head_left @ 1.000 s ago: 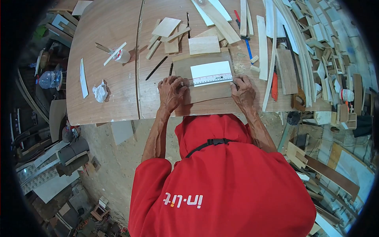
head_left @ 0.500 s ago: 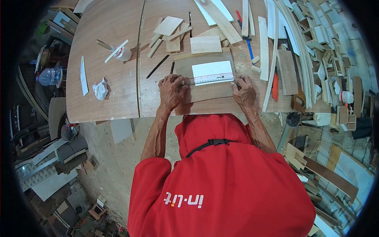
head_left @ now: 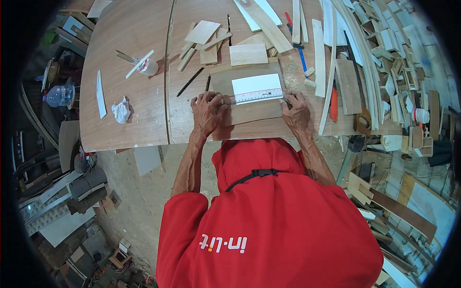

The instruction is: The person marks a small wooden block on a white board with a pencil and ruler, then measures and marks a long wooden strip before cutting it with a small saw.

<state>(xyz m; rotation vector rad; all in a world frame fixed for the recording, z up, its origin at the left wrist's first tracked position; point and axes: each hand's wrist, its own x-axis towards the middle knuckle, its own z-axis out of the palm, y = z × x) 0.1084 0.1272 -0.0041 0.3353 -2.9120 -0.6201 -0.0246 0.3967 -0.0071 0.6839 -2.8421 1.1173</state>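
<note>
Your left hand (head_left: 207, 114) and right hand (head_left: 295, 111) are at opposite ends of the ruler (head_left: 259, 95), fingers curled nearly closed and holding it. The ruler lies across the lower edge of the white sheet (head_left: 255, 83), which rests on the brown board (head_left: 247, 113); above the sheet, a wood piece (head_left: 248, 54) meets the board's far edge.

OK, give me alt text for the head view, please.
Left hand and right hand steady a clear straight ruler across a white rectangular piece on a flat brown board; pale wooden offcuts lie beyond on the brown wood-grain table.
</note>
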